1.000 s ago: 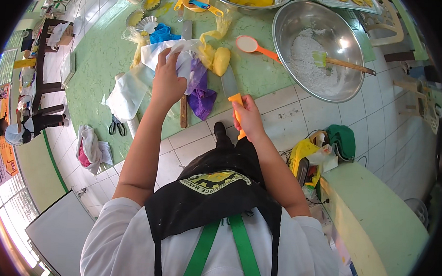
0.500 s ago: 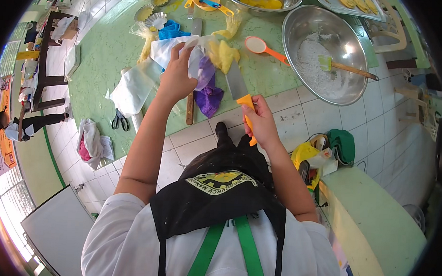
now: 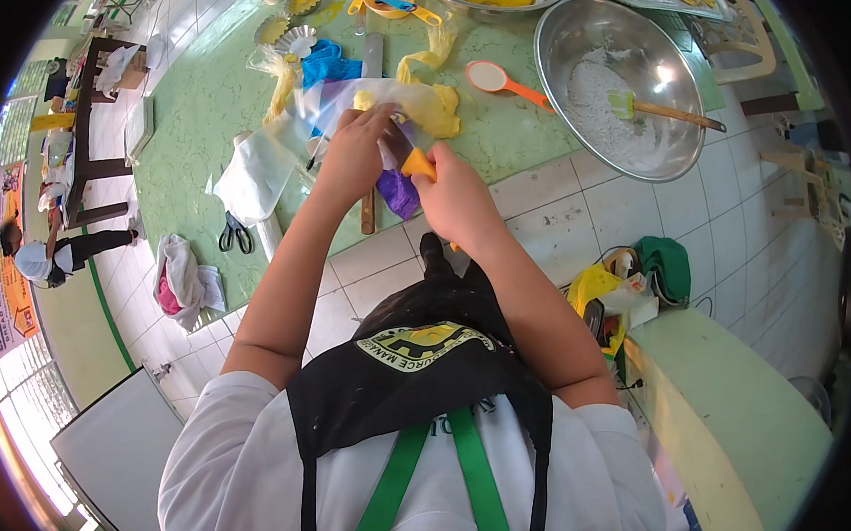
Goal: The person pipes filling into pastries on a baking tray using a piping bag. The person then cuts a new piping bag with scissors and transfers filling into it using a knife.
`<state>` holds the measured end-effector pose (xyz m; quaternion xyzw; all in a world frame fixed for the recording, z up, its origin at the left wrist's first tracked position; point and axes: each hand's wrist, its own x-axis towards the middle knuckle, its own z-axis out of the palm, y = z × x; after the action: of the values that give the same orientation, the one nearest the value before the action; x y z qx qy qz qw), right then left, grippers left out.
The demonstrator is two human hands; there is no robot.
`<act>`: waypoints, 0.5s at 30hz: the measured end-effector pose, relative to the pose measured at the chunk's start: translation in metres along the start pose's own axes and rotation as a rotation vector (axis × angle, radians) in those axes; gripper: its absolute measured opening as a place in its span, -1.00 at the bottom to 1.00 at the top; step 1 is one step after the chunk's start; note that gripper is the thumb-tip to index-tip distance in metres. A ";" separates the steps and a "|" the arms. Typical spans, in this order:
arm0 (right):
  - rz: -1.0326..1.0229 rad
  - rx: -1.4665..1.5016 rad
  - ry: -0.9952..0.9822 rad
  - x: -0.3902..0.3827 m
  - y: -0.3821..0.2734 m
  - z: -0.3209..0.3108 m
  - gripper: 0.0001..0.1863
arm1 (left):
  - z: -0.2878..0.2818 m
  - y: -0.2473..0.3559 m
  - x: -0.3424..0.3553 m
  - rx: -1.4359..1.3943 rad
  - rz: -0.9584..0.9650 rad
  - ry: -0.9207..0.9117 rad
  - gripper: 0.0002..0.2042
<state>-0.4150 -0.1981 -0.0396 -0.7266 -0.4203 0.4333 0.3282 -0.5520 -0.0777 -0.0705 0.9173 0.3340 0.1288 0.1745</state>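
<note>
In my right hand [image 3: 455, 196], fingers are wrapped round the orange handle of a knife [image 3: 419, 164]. Its metal blade points up and left, and the tip reaches in by my left fingers. My left hand [image 3: 352, 158] bends its fingers together over a clear plastic sheet [image 3: 333, 100] at the table's near side. Soft yellow dough [image 3: 440, 112] lies with the plastic, partly covered by it. Under and beside the plastic is a purple cloth [image 3: 398, 196]. My left fingertips are partly hidden where they meet the blade and plastic.
A steel bowl [image 3: 556, 138] of white powder holds a spatula [image 3: 665, 113]. An orange measuring spoon [image 3: 509, 84], blue cloth [image 3: 328, 64], tart tins [image 3: 296, 40], black scissors [image 3: 236, 233] and a white plastic bag [image 3: 254, 173] lie on the green table [image 3: 200, 104]. A person [image 3: 41, 253] stands far left.
My right hand has moved left and up, bringing the knife from the dough's right side to my left fingers. My left hand has lowered and closed onto the plastic.
</note>
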 end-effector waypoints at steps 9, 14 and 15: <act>-0.035 0.047 0.081 -0.041 0.047 -0.048 -0.77 | -0.021 -0.024 0.005 -0.062 -0.352 0.011 -0.37; 0.076 0.109 0.216 -0.011 0.127 -0.039 -0.77 | -0.017 -0.020 0.007 -0.058 -0.376 0.056 -0.37; 0.118 0.094 0.225 0.000 0.131 -0.034 -0.77 | -0.014 -0.021 0.008 -0.073 -0.389 0.083 -0.36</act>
<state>-0.3418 -0.2582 -0.1359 -0.7778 -0.3165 0.3869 0.3810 -0.5628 -0.0542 -0.0658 0.8225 0.5069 0.1422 0.2152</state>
